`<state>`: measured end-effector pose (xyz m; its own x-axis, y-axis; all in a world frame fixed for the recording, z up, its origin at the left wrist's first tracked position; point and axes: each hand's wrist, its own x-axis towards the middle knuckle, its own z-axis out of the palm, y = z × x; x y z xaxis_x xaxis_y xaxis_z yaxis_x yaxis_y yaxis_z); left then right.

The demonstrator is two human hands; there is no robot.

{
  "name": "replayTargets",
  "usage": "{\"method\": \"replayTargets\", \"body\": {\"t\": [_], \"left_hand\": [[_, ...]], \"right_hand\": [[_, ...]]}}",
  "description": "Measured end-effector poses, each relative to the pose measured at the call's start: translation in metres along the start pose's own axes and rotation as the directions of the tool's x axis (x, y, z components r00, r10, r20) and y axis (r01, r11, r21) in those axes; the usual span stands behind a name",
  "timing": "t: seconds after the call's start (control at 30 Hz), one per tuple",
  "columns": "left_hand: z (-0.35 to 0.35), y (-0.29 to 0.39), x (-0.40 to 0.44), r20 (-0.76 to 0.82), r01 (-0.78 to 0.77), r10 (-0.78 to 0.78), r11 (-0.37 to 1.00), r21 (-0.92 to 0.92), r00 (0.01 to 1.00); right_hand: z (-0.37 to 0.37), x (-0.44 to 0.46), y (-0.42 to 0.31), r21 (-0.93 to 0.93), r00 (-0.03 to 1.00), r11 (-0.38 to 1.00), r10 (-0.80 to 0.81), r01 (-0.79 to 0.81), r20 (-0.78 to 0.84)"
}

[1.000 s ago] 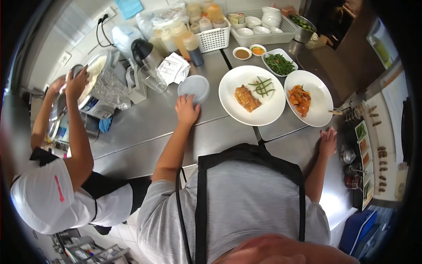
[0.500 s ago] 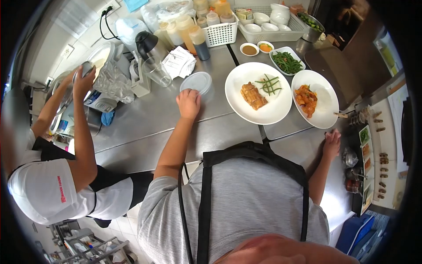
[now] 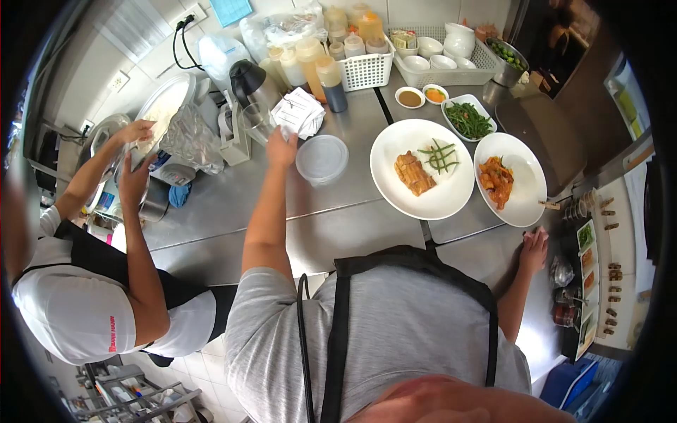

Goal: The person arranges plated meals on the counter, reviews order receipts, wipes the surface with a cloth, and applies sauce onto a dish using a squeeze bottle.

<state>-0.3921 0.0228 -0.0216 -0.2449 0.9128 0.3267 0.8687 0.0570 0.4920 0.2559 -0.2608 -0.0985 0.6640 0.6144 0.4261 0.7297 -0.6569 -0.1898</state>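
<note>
In the head view, the person's left hand (image 3: 282, 148) reaches beside the clear cup (image 3: 257, 124) and white papers (image 3: 299, 113), while the right hand (image 3: 534, 248) lies on the worktop (image 3: 465, 255) near the orange-sauced dish (image 3: 522, 206), both grips unclear.

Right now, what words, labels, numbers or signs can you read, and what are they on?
None can be read with certainty.
Red lettering on the co-worker's white clothing: too blurred.
Paper slips: print too small.
Packets in a small bowl: too small.
</note>
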Motion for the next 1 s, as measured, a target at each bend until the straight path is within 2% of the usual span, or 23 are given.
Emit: {"method": "replayTargets", "body": {"t": [0.1, 0.2, 0.3, 0.33, 0.4, 0.5, 0.6, 0.7, 0.73, 0.83, 1.0], "left_hand": [[0.002, -0.004, 0.017, 0.111, 0.175, -0.162, 0.977, -0.124, 0.981], [0.001, 0.004, 0.024, 0.101, 0.284, -0.268, 0.930, -0.234, 0.958], [0.015, -0.024, 0.036, -0.027, 0.273, -0.279, 0.953, -0.127, 0.960], [0.010, -0.023, 0.037, 0.006, 0.283, -0.285, 0.949, -0.136, 0.958], [-0.005, -0.011, 0.039, 0.078, 0.297, -0.288, 0.942, -0.154, 0.954], [0.003, -0.013, 0.049, 0.176, 0.167, -0.122, 0.946, -0.276, 0.977], [0.037, -0.017, 0.058, 0.223, 0.122, -0.082, 0.977, -0.174, 0.971], [0.053, -0.001, 0.042, 0.221, 0.185, -0.160, 0.978, -0.100, 0.962], [0.052, 0.007, 0.037, 0.269, 0.245, -0.219, 0.967, -0.066, 0.938], [0.043, 0.025, 0.021, 0.287, 0.274, -0.274, 0.961, 0.042, 0.918], [0.057, 0.004, 0.009, 0.243, 0.185, -0.202, 0.978, 0.094, 0.949]], "right_hand": [[-0.004, -0.002, -0.005, 0.012, 0.999, 0.999, 0.041, -0.041, -0.003], [-0.011, -0.003, -0.009, -0.079, 0.995, 0.994, 0.081, -0.076, 0.063], [-0.006, -0.003, -0.006, -0.002, 1.000, 1.000, 0.022, -0.022, -0.010], [-0.010, -0.003, -0.009, -0.019, 0.999, 0.999, 0.043, -0.043, 0.025], [-0.009, -0.003, -0.009, -0.015, 1.000, 1.000, 0.027, -0.027, -0.008], [-0.012, -0.004, -0.011, -0.023, 0.999, 0.999, 0.032, -0.032, -0.002], [-0.013, -0.005, -0.013, -0.049, 1.000, 0.999, 0.024, -0.024, -0.005], [-0.018, -0.003, -0.016, -0.090, 0.998, 0.995, 0.049, -0.046, 0.034], [-0.021, -0.003, -0.020, -0.103, 0.996, 0.993, 0.065, -0.059, 0.056], [-0.027, -0.004, -0.027, -0.094, 0.995, 0.992, 0.087, -0.082, 0.050], [-0.014, -0.003, -0.014, -0.035, 1.000, 0.999, -0.007, 0.006, -0.014]]}}
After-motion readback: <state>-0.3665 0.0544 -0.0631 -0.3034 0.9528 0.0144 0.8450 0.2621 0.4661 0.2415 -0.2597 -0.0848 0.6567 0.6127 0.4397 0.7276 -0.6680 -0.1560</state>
